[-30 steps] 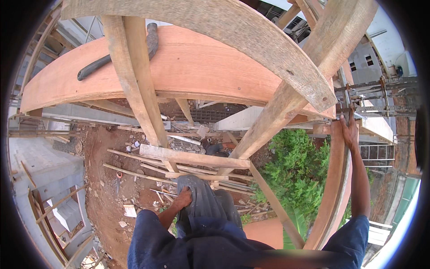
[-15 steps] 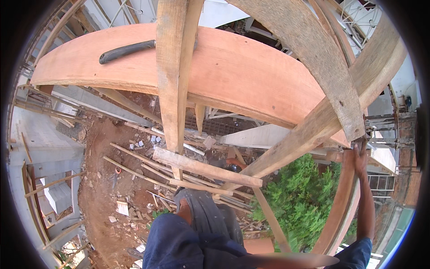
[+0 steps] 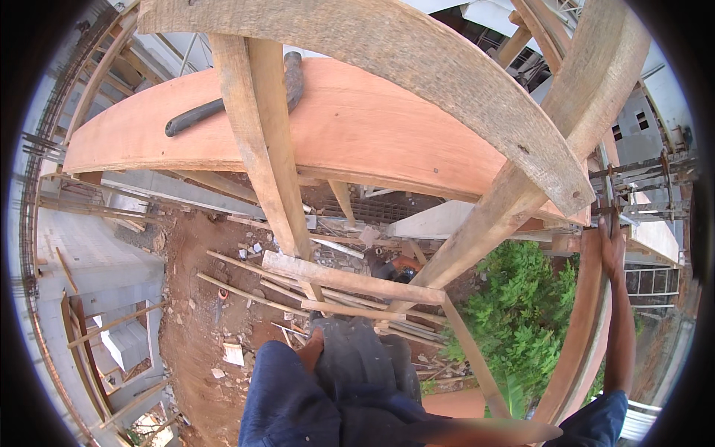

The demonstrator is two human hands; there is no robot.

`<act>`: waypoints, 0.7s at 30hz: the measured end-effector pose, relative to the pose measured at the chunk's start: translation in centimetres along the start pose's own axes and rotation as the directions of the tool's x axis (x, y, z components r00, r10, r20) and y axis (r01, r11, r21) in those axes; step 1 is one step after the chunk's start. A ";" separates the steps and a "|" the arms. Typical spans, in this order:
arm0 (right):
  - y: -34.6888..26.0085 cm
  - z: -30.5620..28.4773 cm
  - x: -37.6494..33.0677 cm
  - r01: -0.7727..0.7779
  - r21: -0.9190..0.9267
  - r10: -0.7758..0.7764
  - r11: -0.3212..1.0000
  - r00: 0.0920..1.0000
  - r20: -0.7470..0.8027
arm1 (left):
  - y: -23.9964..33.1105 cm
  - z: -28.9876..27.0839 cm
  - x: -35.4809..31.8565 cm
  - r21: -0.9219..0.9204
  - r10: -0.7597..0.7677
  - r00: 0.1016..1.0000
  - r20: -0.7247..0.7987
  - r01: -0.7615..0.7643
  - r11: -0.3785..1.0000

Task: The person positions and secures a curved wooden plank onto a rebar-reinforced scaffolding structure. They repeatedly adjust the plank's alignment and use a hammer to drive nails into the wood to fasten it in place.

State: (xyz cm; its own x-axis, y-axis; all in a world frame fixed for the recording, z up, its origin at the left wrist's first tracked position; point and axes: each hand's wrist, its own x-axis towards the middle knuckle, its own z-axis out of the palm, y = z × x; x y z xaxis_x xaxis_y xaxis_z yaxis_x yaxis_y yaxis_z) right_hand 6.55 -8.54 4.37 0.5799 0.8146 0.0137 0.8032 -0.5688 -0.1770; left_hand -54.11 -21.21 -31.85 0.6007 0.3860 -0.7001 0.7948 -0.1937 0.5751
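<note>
On the far right my right hand [image 3: 611, 249] is closed at the upper end of a reddish-brown curved board [image 3: 577, 335], beside a dark upright bar. My left hand [image 3: 313, 352] is low in the middle, beside my grey-trousered leg; its fingers are mostly hidden. A hammer [image 3: 195, 117] with a black handle lies on a wide pinkish plywood panel [image 3: 357, 127]. A wooden post [image 3: 262, 141] crosses in front of the hammer's middle, and its head shows beyond. Above the panel arches a weathered curved board [image 3: 447, 82], overlapping a thick slanting beam [image 3: 514, 194].
A short plank [image 3: 350, 278] spans between post and beam. Far below lie long poles [image 3: 253, 298] and rubble on reddish soil [image 3: 190, 328]. Leafy green plants [image 3: 521, 313] grow at lower right. Someone [image 3: 402, 267] is partly visible beneath the beam. Concrete walls [image 3: 97, 246] stand left.
My view has shifted, so more of the weathered curved board shows across the top. The hammer's head has come into sight past the post. My right hand stays at the curved board's end.
</note>
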 end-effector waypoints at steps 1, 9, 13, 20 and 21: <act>-0.1 0.0 0.0 -0.002 -0.001 0.002 1.000 1.000 0.001 | 0.2 -0.1 -0.2 0.002 0.006 1.000 0.004 -0.006 1.000; -0.5 -0.4 -0.2 -0.035 0.030 0.034 0.999 0.999 0.040 | 1.4 -2.4 -1.6 0.011 0.071 0.997 -0.001 -0.071 0.997; -1.1 -0.5 -0.5 0.012 0.054 -0.013 0.998 1.000 0.018 | 2.0 -4.5 -3.1 0.009 0.143 0.990 -0.009 -0.143 0.990; -1.6 -0.5 -0.6 -0.034 -0.009 0.034 0.999 0.999 0.009 | -3.5 -10.1 -10.2 0.029 0.232 0.971 -0.051 -0.230 0.973; -1.6 -0.5 -0.6 -0.034 0.011 0.034 0.999 0.999 0.018 | -4.9 -11.2 -12.0 0.034 0.143 0.988 -0.065 -0.141 0.989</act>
State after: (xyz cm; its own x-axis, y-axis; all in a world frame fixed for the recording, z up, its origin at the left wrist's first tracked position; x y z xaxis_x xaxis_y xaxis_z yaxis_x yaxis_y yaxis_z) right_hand 5.00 -8.14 5.14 0.6044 0.7966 -0.0100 0.7812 -0.5951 -0.1884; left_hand -66.18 -14.80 -21.59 0.7013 0.4120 -0.5818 0.7046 -0.2764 0.6535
